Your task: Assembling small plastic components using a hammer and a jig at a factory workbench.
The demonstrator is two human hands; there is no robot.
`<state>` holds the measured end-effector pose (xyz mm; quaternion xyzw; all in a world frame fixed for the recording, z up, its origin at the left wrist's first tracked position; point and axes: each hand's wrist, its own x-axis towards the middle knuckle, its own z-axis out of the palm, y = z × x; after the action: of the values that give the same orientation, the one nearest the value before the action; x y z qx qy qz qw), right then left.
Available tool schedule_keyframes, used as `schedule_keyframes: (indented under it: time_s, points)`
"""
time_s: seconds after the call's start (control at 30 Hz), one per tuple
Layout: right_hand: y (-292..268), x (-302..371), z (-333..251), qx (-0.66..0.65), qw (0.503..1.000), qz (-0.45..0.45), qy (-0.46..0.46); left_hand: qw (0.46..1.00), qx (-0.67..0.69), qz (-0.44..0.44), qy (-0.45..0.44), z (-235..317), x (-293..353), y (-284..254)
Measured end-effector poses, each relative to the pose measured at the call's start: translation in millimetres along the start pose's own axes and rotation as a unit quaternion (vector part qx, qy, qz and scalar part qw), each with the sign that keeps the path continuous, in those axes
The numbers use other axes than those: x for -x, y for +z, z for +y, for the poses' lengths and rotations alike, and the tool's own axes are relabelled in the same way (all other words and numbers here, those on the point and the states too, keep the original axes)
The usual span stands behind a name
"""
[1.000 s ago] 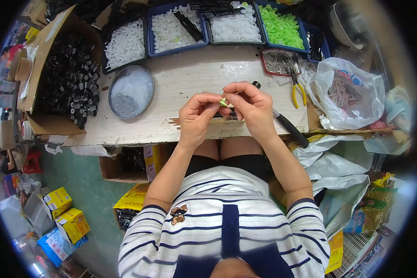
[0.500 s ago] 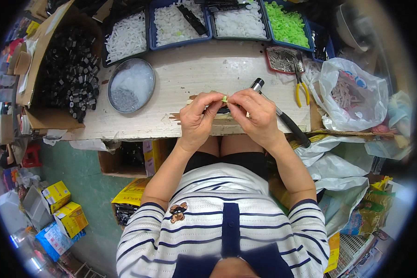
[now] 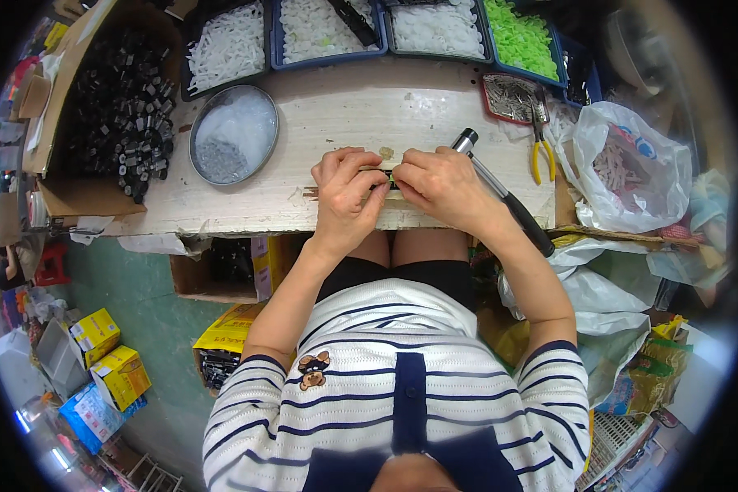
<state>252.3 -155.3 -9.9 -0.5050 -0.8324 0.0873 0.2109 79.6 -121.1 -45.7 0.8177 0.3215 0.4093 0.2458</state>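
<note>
Across the top, a pale wooden worktable (image 3: 336, 102), dry and scuffed, chipped and splintered along the front edge, above a smooth green floor (image 3: 131, 283). Along the far side, shallow trays in a row: a dark tray (image 3: 221, 92) of slim white pieces, a blue tray (image 3: 332, 61) of flat, rounded white pieces with a black strip on top, another of whitish discs, then one of vivid green pieces (image 3: 521, 41). At left, a brown cardboard box (image 3: 90, 195), heaped with short, shiny black parts (image 3: 131, 115); beside it, a round metal dish (image 3: 263, 158) with a thin rim, filled with cloudy white material and a greyish patch. At right, a red-rimmed tray (image 3: 488, 100) of thin metal bits, yellow-handled pliers (image 3: 536, 160) touching it, and a crinkled translucent plastic bag (image 3: 582, 156) full of slender pinkish pieces.

Sits at the near edge in a knitted, navy-striped white top (image 3: 353, 344). Pinches a small black-and-green piece (image 3: 391, 178) between curled fingertips of left hand (image 3: 344, 193) and right hand (image 3: 439, 187), low over the table's front edge. Cannot tell how firmly, or exactly what shape, beneath the covering fingers. Just beside the right wrist, a smooth silver-and-black rod (image 3: 490, 175), laid aslant, with a dark grip reaching past the edge.
</note>
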Motion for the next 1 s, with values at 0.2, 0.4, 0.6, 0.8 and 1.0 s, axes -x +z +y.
schedule_keyframes:
  time_s: [0.2, 0.4, 0.6, 0.8, 1.0]
  points:
    - [-5, -8, 1, 0.002, 0.999, -0.038, -0.024, 1.0, 0.017, -0.003, 0.004, -2, 0, 1]
    - [-6, -15, -3, 0.022, 0.998, -0.062, -0.026, 1.0, 0.023, 0.003, 0.007, -3, -1, 3]
    - [-6, -16, -5, 0.008, 0.998, -0.067, -0.013, 1.0, 0.016, -0.004, -0.001, -1, -1, 3]
    - [-13, 4, 2, -0.069, 0.996, 0.0, 0.059, 0.998, 0.024, -0.03, -0.041, 3, -1, -1]
    - [-43, 38, 22, -0.051, 0.99, 0.065, 0.111, 0.993, -0.016, -0.057, -0.102, 11, -8, 2]
